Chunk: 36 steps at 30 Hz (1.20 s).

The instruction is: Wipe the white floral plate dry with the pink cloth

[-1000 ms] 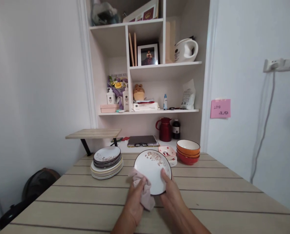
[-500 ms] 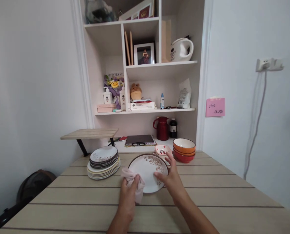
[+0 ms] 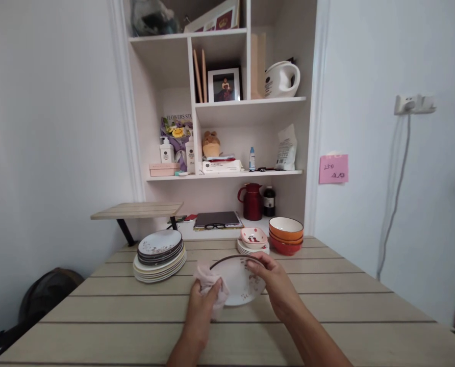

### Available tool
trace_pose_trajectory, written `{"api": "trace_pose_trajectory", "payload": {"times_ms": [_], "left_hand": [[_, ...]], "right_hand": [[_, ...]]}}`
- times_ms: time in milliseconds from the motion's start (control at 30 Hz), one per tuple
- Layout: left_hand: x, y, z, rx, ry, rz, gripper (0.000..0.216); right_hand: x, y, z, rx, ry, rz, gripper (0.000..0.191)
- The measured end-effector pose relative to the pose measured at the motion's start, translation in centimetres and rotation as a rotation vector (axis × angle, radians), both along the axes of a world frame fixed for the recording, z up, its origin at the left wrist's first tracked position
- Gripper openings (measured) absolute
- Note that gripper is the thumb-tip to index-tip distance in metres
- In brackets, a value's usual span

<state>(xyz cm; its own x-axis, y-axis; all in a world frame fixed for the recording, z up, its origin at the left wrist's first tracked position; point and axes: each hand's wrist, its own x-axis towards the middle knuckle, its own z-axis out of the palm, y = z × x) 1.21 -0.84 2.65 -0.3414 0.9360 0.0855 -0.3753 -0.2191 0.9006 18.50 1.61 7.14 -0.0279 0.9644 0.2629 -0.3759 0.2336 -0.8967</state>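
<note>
Between my hands is a white plate (image 3: 237,283) with a dark rim and brown flower print, tilted above the wooden table. My left hand (image 3: 205,300) is closed on a pale pink cloth (image 3: 211,286), which is pressed against the plate's left edge. The cloth hides that part of the rim. At the plate's upper right edge, my right hand (image 3: 271,280) grips the rim, with the thumb on the face and the fingers behind, partly hidden.
To the left stands a stack of plates (image 3: 160,257). Small dishes (image 3: 253,239) are piled behind the held plate, beside stacked orange and red bowls (image 3: 286,237). A raised wooden stand (image 3: 137,210) is at the back left. A red jug (image 3: 252,202) stands farther back.
My right hand, with fingers spread before, has closed on the plate's upper right rim. The plate has tilted and shifted slightly lower. The cloth stays at its left edge.
</note>
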Motion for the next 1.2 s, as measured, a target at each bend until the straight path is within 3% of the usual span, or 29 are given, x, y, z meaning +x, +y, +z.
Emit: {"api": "trace_pose_trajectory", "payload": {"times_ms": [167, 300, 433, 567, 767, 967, 1200], "left_hand": [[0.2, -0.3, 0.2, 0.051, -0.134, -0.271, 0.050], [0.6, -0.3, 0.1, 0.052, -0.195, -0.345, 0.049], [0.9, 0.0, -0.4, 0.076, -0.225, -0.326, 0.051], [0.3, 0.5, -0.5, 0.072, -0.250, -0.181, 0.053], [-0.7, 0.1, 0.4, 0.067, -0.170, -0.094, 0.058], [-1.2, -0.2, 0.2, 0.019, 0.073, -0.060, 0.053], [-1.1, 0.0, 0.3, 0.054, -0.007, -0.114, 0.055]], "right_hand": [[-1.8, 0.8, -2.0, -0.262, 0.374, -0.031, 0.044], [-2.7, 1.2, -3.1, -0.371, 0.550, -0.074, 0.045], [-3.4, 0.9, -3.5, -0.386, 0.578, -0.059, 0.045], [-4.0, 0.0, -2.7, -0.398, 0.535, 0.044, 0.044], [-1.8, -0.9, -0.6, -0.192, 0.239, 0.227, 0.071], [0.2, -1.2, -0.2, -0.187, 0.039, 0.320, 0.052], [-2.0, -1.5, -0.8, -0.206, 0.225, 0.221, 0.061]]}}
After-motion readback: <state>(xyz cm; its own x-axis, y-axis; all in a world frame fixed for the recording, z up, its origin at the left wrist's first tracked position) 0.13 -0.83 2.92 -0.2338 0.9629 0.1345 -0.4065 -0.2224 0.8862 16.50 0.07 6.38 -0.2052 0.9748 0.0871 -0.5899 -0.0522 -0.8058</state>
